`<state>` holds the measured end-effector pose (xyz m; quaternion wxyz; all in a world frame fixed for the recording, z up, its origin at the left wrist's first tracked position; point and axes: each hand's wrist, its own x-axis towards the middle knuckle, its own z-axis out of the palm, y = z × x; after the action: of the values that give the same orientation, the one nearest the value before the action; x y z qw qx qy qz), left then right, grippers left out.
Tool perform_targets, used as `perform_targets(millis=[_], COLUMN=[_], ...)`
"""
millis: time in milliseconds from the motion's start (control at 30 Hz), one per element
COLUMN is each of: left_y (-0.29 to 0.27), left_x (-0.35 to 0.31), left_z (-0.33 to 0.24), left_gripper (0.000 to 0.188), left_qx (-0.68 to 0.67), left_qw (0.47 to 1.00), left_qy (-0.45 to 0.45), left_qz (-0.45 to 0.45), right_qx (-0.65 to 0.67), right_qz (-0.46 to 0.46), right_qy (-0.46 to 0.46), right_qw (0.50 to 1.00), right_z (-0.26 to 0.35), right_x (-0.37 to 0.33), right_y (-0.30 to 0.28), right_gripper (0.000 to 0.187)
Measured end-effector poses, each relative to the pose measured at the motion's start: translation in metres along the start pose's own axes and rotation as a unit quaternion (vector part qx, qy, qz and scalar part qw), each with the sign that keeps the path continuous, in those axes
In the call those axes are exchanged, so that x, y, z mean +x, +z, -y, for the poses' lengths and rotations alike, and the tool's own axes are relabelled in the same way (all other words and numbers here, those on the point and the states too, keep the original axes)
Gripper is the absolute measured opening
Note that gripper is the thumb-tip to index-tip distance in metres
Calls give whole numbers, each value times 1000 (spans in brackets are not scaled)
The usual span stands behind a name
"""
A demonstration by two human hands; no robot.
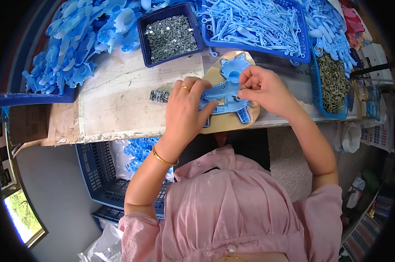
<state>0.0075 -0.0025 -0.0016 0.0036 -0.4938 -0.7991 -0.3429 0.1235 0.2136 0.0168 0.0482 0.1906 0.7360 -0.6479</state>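
Blue plastic shell (pixel 226 90) lies on a tan board (pixel 226 123) at the counter (pixel 118 100) edge. Left hand (pixel 186 102), half curled, covers its left side; grip cannot be confirmed. Right hand (pixel 267 89) pinches at its right; any held piece cannot be told. Beyond: navy bin (pixel 197 32) of small metal parts, blue basket (pixel 258 51) of stick-shaped pieces. Right: blue tray (pixel 316 87) of metal clips. Left: metal pins (pixel 159 96) near the left hand; heaped blue mouldings (pixel 81 41) farther off.

Left grip (pixel 184 107) on a blue shell (pixel 219 91); right grip (pixel 267 91) at its edge; tan board (pixel 223 123) beneath.
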Motion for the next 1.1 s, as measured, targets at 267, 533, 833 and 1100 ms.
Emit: perform_targets(millis=[267, 533, 833, 1100], left_y=[1, 0, 3, -2], left_x=[3, 3, 3, 2], left_z=[1, -2, -9, -5], left_gripper=[34, 30, 12, 14], left_qx=[-14, 4, 92, 114], left_qw=[1000, 1000, 996, 993], left_qy=[-8, -23, -2, 6], left_qz=[-2, 21, 1, 30], right_qx=[-38, -303, -500, -411], right_qz=[11, 40, -61, -65], right_qy=[-5, -99, -242, -256], right_qw=[999, 947, 829, 872], right_z=[6, 14, 12, 40], right_x=[1, 1, 11, 28], right_y=[0, 2, 12, 20], right_gripper=[23, 20, 14, 25])
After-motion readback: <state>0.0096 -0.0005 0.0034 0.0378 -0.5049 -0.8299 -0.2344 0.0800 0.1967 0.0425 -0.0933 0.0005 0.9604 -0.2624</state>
